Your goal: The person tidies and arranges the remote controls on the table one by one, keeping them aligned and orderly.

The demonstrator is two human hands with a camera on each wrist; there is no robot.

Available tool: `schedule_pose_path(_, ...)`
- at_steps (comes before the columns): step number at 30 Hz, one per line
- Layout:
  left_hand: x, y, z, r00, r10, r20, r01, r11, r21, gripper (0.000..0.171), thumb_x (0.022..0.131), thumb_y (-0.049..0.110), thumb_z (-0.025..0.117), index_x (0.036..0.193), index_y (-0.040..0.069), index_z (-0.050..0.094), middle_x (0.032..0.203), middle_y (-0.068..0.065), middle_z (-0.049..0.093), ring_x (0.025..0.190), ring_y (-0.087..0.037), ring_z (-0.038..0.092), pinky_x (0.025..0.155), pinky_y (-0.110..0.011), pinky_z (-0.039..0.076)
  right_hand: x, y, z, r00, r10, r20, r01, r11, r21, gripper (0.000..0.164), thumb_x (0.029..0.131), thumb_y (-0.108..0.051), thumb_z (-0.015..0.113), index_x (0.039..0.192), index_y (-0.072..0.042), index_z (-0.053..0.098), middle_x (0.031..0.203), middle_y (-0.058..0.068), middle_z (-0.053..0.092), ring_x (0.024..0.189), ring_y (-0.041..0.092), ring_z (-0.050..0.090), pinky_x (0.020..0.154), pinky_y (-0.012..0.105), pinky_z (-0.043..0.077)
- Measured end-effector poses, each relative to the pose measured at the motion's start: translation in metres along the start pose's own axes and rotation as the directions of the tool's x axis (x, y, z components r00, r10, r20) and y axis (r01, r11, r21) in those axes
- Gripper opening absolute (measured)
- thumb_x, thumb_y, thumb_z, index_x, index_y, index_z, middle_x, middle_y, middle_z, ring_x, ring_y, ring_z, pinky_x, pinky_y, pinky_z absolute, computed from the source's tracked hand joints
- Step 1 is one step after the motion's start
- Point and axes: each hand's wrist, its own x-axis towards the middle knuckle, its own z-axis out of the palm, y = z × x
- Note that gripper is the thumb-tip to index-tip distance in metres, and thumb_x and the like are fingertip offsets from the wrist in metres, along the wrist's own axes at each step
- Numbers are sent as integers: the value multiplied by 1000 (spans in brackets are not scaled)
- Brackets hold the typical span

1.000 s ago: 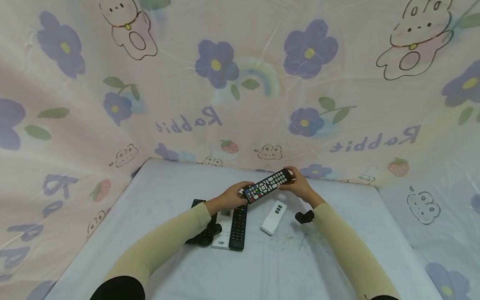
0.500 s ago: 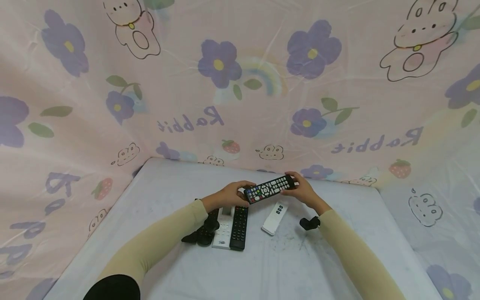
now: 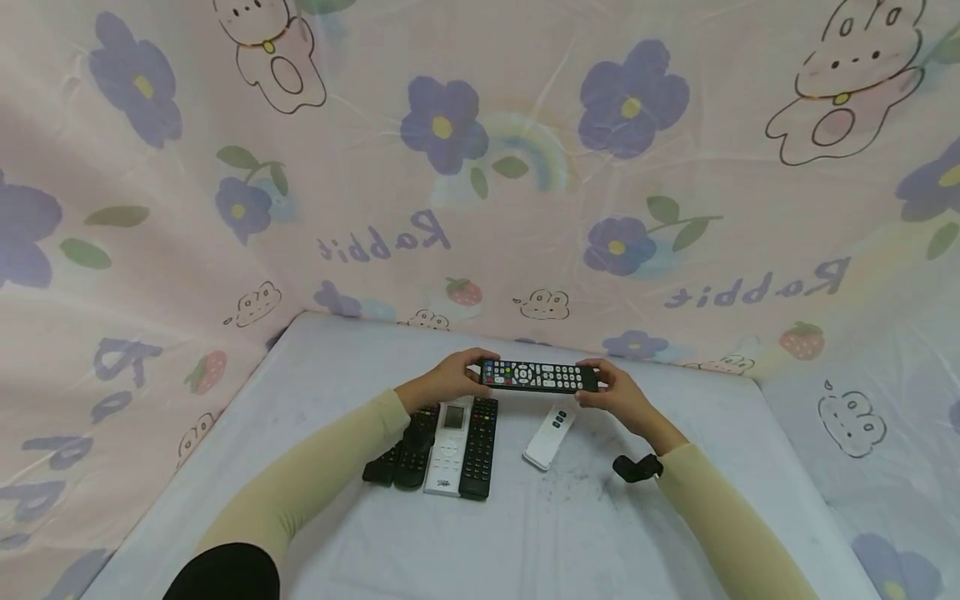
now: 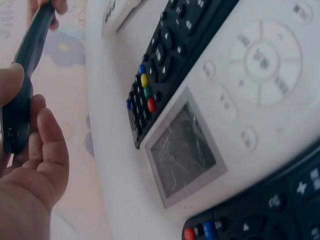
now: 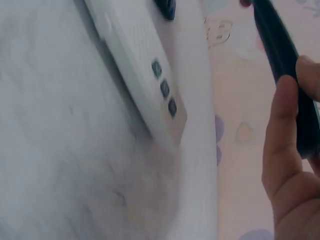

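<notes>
Both hands hold a black remote control (image 3: 536, 377) by its ends above the far part of the table, its button face toward the head camera and its length nearly level. The left hand (image 3: 447, 377) pinches the end with the coloured buttons. At the other end the right hand (image 3: 621, 398) grips between thumb and fingers. In the left wrist view the raised remote (image 4: 31, 55) appears edge-on, thumb on one side and fingers on the other. Below the left hand, a white remote with a grey screen (image 3: 448, 450) lies beside a long black remote (image 3: 478, 450).
Two more black remotes, one (image 3: 414, 454) partly under the left wrist's shadow and one (image 3: 382, 467) at the row's left end, lie on the white table (image 3: 570, 542). A small white remote with three dark buttons (image 3: 549, 437) lies apart, below the right hand. A printed curtain (image 3: 510, 225) rises behind the table.
The held black remote has turned from a slant to nearly level. The right hand has moved down and slightly right, the left hand slightly up. The remotes on the table stay put.
</notes>
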Motion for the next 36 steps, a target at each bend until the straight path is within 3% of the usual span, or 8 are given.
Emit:
schedule_pose_path(5, -1, -2, -6, 998, -13, -55, 14, 1000, 24, 64, 72, 13, 71, 128, 21, 42, 121, -6, 47, 86, -14, 59, 72, -31, 50, -15, -8, 9, 999, 11, 48, -14, 998, 57, 59, 74, -15, 69, 126, -17, 41, 118, 18, 44, 98, 33, 55, 77, 45, 48)
schedule_pose_path(9, -1, -3, -9, 992, -44, -122, 49, 998, 33, 63, 71, 20, 72, 127, 25, 43, 124, -4, 48, 97, -18, 56, 78, -32, 48, -26, -12, 19, 994, -13, 108, 2, 995, 99, 61, 75, -14, 67, 129, -15, 38, 119, 21, 43, 102, 42, 51, 76, 45, 49)
schedule_pose_path(12, -1, -2, -10, 987, -49, -150, 55, 998, 41, 61, 72, 24, 71, 127, 25, 43, 125, -5, 49, 105, -19, 53, 83, -33, 47, -35, -15, 26, 988, -40, 149, 27, 995, 94, 63, 75, -14, 68, 131, -14, 37, 116, 23, 45, 98, 40, 53, 74, 44, 50)
schedule_pose_path(17, 1, -4, -12, 983, -44, -177, 48, 999, 23, 56, 75, 25, 68, 126, 22, 45, 123, -6, 51, 100, -18, 56, 82, -35, 48, -48, -21, 38, 980, -57, 193, 43, 996, 72, 67, 75, -11, 68, 132, -17, 34, 111, 21, 49, 87, 28, 59, 72, 46, 49)
schedule_pose_path(24, 2, -4, -14, 986, -29, -165, 22, 999, -41, 48, 79, 19, 64, 124, 15, 47, 124, -10, 49, 96, -18, 58, 80, -32, 49, -61, -33, 55, 983, -71, 172, 88, 991, -97, 70, 71, -21, 72, 131, -23, 35, 106, 11, 57, 81, 19, 59, 67, 29, 51)
schedule_pose_path(31, -10, 20, -10, 991, 21, -136, -25, 999, -23, 45, 84, 11, 58, 125, 3, 45, 125, -16, 47, 100, -25, 56, 82, -35, 48, -72, -42, 75, 991, -85, 106, 110, 961, -254, 73, 68, -28, 74, 130, -19, 36, 94, 7, 61, 74, 14, 59, 64, 23, 49)
schedule_pose_path(36, -1, 10, -6, 986, 27, -164, -29, 1000, -8, 40, 81, 16, 61, 120, 13, 52, 117, -8, 54, 94, -19, 57, 80, -34, 48, -81, -49, 89, 995, -94, 39, 102, 935, -340, 78, 64, -32, 76, 129, -15, 37, 84, 2, 61, 68, 10, 57, 59, 21, 48)
